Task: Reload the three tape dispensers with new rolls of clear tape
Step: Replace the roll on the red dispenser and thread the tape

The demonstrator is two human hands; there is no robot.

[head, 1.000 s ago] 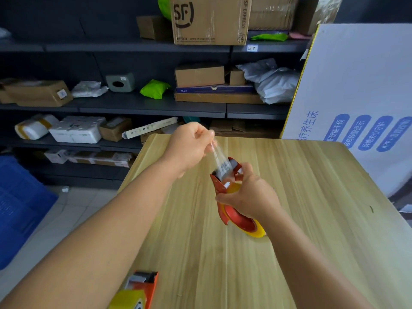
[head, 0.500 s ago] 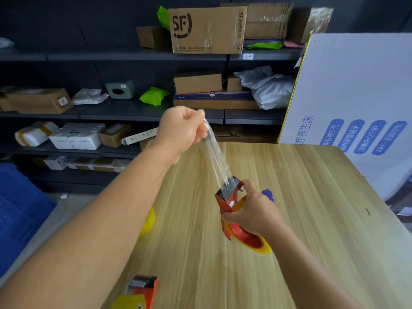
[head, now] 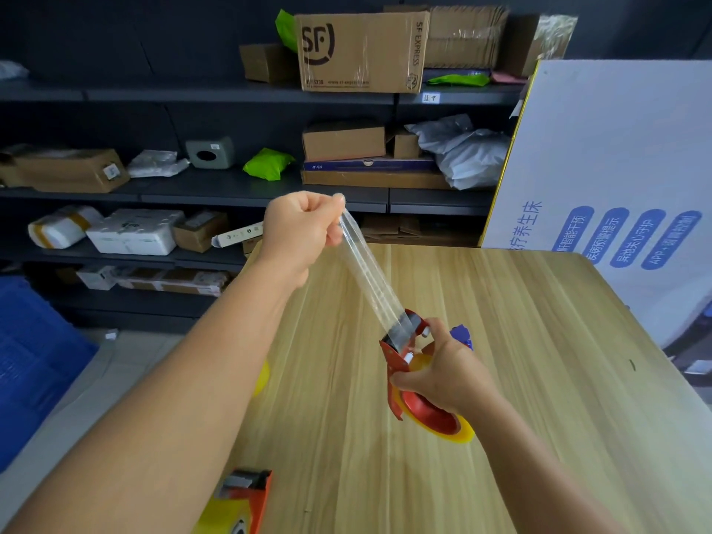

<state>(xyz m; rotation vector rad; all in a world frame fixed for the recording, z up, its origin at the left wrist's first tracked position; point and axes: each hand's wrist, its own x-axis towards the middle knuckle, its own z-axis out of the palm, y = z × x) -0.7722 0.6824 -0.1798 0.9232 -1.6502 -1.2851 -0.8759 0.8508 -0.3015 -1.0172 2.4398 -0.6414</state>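
Observation:
My right hand (head: 447, 373) grips a red tape dispenser (head: 404, 358) loaded with a yellowish clear tape roll (head: 449, 429), held just above the wooden table (head: 539, 379). My left hand (head: 302, 229) pinches the free end of a stretched strip of clear tape (head: 370, 279), which runs from the dispenser's mouth up and to the left. A second orange dispenser (head: 246, 495) with a roll in it lies at the table's near left edge. Another yellowish roll (head: 263, 377) peeks out from behind my left forearm. A blue object (head: 461, 335) shows behind my right hand.
A large white box with blue print (head: 616, 186) stands at the table's far right. Dark shelves (head: 192, 186) behind hold cardboard boxes and parcels. A blue crate (head: 27, 360) sits on the floor at left.
My left hand has risen up and away, drawing a longer strip of tape out of the dispenser. My right hand with the dispenser has shifted slightly lower and right.

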